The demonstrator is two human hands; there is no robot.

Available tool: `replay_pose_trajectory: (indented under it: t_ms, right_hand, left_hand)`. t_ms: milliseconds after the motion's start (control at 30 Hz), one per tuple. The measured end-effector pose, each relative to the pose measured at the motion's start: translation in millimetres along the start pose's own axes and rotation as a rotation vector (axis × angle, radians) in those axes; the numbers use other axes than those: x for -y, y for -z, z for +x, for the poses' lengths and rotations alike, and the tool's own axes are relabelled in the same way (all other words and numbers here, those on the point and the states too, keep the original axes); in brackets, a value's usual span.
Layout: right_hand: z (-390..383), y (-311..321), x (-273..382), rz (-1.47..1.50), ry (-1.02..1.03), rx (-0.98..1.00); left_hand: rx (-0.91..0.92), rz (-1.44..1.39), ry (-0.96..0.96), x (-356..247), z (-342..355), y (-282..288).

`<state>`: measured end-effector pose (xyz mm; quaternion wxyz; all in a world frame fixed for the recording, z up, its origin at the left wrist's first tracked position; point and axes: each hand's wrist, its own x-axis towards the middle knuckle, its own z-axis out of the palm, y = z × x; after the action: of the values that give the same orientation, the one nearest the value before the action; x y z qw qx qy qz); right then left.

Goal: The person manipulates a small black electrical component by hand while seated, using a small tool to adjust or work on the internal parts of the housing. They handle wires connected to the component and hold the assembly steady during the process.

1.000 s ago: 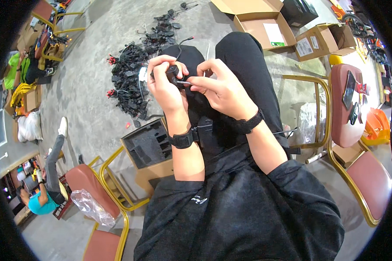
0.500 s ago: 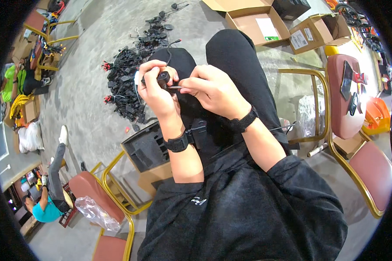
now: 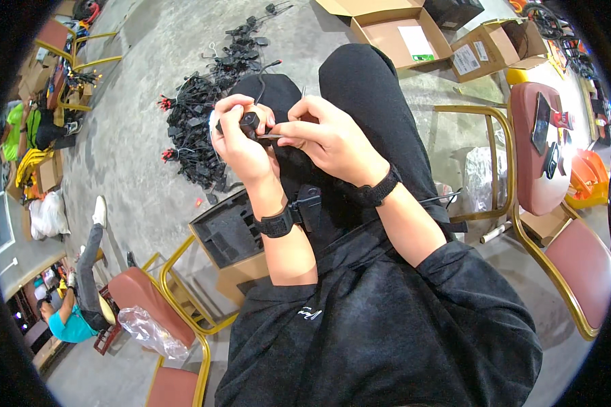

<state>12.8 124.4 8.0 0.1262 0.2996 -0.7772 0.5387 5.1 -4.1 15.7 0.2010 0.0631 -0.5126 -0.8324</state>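
Observation:
Above my knees, my left hand (image 3: 241, 146) is closed around a small black box-shaped device (image 3: 250, 121) with a round lens-like spot on its face. A dark cable (image 3: 262, 83) with a reddish tip rises beyond those fingers and seems to belong to the device. My right hand (image 3: 326, 139) pinches a thin metal tool (image 3: 270, 136), whose tip meets the lower edge of the device. Fingers hide most of the tool, so its exact kind does not show. Both wrists wear black straps.
A heap of black cabled devices (image 3: 197, 136) lies on the floor beyond my left hand. Open cardboard boxes (image 3: 400, 41) stand ahead. A foam-lined box (image 3: 227, 230) is at my left, chairs (image 3: 536, 149) flank me, and another person (image 3: 75, 322) works far left.
The device in my left hand has tilted and shifted slightly left. My right fingers have changed their bend, and a thin pale end now shows above them. The other person has shifted posture.

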Motion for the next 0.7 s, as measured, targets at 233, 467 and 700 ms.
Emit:
replay_pose_trajectory:
  t_ms: [233, 467, 700]
  right_hand:
    - [0.3, 0.4, 0.4, 0.013, 0.026, -0.008]
    - [-2.0, 0.2, 0.7, 0.022, -0.034, 0.028]
    - [0.0, 0.3, -1.1, -0.009, 0.037, -0.011]
  left_hand:
    - [-0.008, -0.01, 0.018, -0.7, -0.7, 0.0]
    - [0.004, 0.007, 0.006, -1.1, -1.1, -0.5]
    - [0.003, 0.018, 0.013, -0.5, -1.8, -1.7]
